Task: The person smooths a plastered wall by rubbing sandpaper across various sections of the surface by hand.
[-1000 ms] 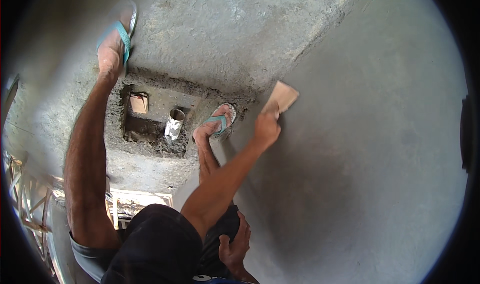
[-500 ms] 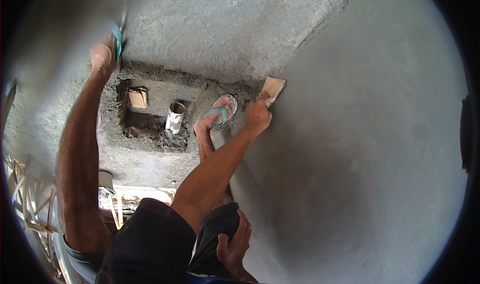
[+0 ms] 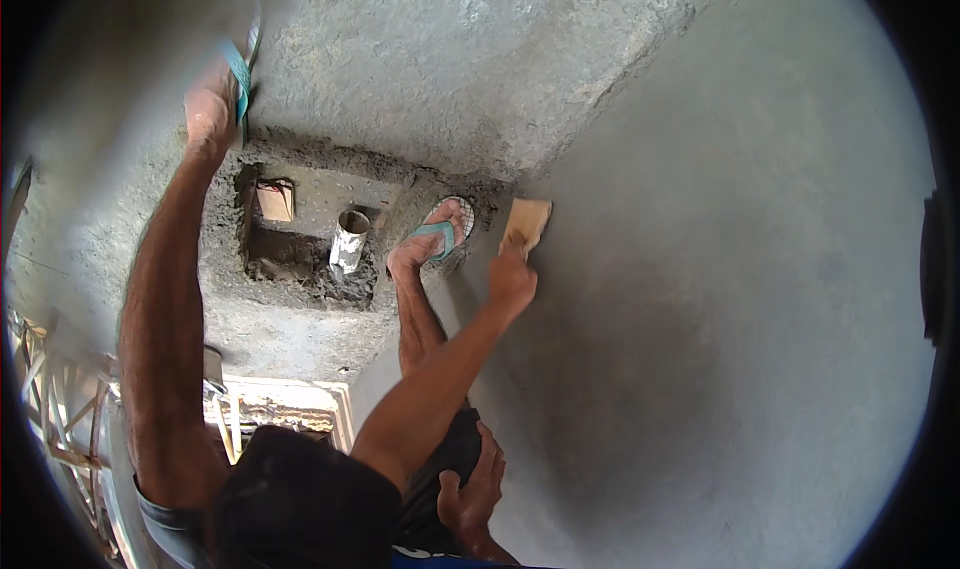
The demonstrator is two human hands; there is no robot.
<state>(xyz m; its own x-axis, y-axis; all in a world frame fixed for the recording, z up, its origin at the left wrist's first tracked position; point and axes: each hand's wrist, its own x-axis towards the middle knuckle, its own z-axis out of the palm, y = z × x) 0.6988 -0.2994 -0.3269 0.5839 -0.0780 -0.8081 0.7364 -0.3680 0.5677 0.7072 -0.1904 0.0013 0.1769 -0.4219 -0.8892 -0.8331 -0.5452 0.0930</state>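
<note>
My left hand point(image 3: 512, 281) reaches across to the smooth grey plastered wall point(image 3: 720, 299) on the right. Its fingers are closed on a flat tan rectangular piece point(image 3: 527, 221), held against the wall near its bottom edge. Whether the piece is card, foam or wood I cannot tell. Bent over my right knee, covered in dark cloth point(image 3: 455, 454), lies my right hand point(image 3: 475, 484), thumb apart and nothing visible in it. A dark sleeve point(image 3: 305, 494) covers my upper left arm.
Between my feet in teal-strapped flip-flops point(image 3: 445, 231) is a rough rectangular pit point(image 3: 320, 149). An upright white-smeared pipe point(image 3: 350, 241) and another flat tan piece point(image 3: 275, 201) are inside it. Thin poles point(image 3: 65, 419) stand at the lower left.
My left hand has drawn the tan piece along the wall toward me and slightly left. The dark sleeve has shifted a little down. My right hand stays on the knee.
</note>
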